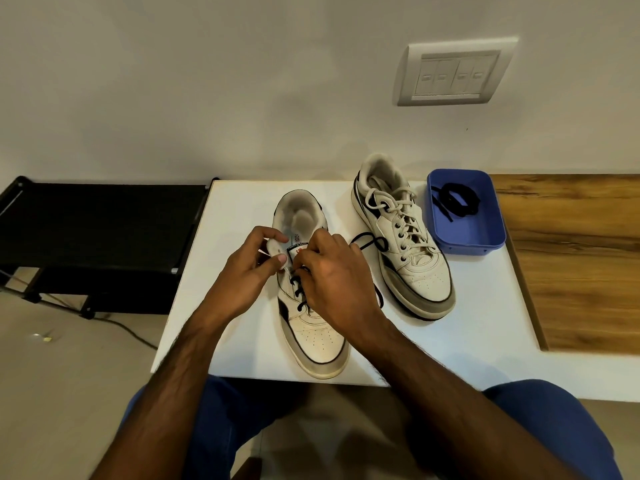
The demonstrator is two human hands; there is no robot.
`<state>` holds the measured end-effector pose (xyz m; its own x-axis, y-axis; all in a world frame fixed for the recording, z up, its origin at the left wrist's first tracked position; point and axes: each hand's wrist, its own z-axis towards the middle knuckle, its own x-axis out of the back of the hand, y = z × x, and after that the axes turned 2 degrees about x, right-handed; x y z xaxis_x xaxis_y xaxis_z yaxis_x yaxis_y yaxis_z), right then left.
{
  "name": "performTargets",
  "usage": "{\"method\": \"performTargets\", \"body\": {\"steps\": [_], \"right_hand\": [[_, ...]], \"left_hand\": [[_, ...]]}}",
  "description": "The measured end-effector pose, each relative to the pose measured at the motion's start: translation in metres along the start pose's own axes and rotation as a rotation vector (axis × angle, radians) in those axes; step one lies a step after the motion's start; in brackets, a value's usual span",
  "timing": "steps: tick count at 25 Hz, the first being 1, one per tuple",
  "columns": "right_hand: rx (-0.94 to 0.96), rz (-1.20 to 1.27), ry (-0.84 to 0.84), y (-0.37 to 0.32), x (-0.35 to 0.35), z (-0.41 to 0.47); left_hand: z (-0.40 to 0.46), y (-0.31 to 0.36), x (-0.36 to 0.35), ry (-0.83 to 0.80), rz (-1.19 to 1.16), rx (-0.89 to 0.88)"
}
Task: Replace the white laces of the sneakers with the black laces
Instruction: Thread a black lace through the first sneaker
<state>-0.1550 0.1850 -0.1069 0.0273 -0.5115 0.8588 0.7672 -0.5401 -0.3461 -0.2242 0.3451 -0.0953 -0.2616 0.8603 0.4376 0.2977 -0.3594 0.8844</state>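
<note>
Near sneaker (311,306) lies on the white table (467,341), toe toward the person, heel toward the wall; its long axis runs near-to-far. Black lace (300,292) already crosses the lower eyelets. Both hands work at the upper eyelets, close to the tongue.

Left hand (242,271): fingers curled, thumb and forefinger pinching the upper edge of the eyelet flap on the sneaker's left side. Right hand (332,275): fingers bunched together over the lacing, apparently pinching the lace; the tips are hidden under the knuckles, so the exact hold cannot be confirmed. A free length of the black lace loops out to the right, between the two shoes, and trails along the table.

Judgement: the next eyelet lies just beyond the right fingertips, toward the heel; the right hand is nearer.

Second sneaker (401,237) stands just right, with its white laces (394,202) in. Blue tray (485,233) beside it holds the spare black lace (457,199). The loose loop may snag.
</note>
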Motion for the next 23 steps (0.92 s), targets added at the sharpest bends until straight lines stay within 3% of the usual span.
{"method": "performTargets", "body": {"steps": [8, 12, 16, 18, 21, 22, 23], "right_hand": [[-0.083, 0.189, -0.042, 0.000, -0.003, -0.003], [-0.187, 0.479, -0.073, -0.001, -0.002, -0.005], [-0.192, 0.517, -0.086, 0.002, 0.000, -0.005], [-0.164, 0.515, -0.110, 0.006, 0.004, -0.005], [-0.116, 0.530, -0.109, 0.014, 0.011, -0.006], [-0.111, 0.526, -0.079, 0.018, 0.012, -0.006], [-0.111, 0.508, -0.048, 0.023, 0.013, -0.006]], "left_hand": [[-0.007, -0.008, 0.012, -0.064, -0.006, 0.031], [-0.007, -0.013, 0.008, -0.110, 0.273, -0.099], [-0.005, -0.013, 0.007, -0.111, 0.421, -0.209], [-0.008, -0.003, 0.008, -0.013, 0.191, -0.224], [-0.015, 0.020, 0.023, 0.131, -0.537, -0.264], [-0.017, 0.023, 0.027, 0.144, -0.666, -0.249], [-0.018, 0.024, 0.028, 0.147, -0.649, -0.208]]}}
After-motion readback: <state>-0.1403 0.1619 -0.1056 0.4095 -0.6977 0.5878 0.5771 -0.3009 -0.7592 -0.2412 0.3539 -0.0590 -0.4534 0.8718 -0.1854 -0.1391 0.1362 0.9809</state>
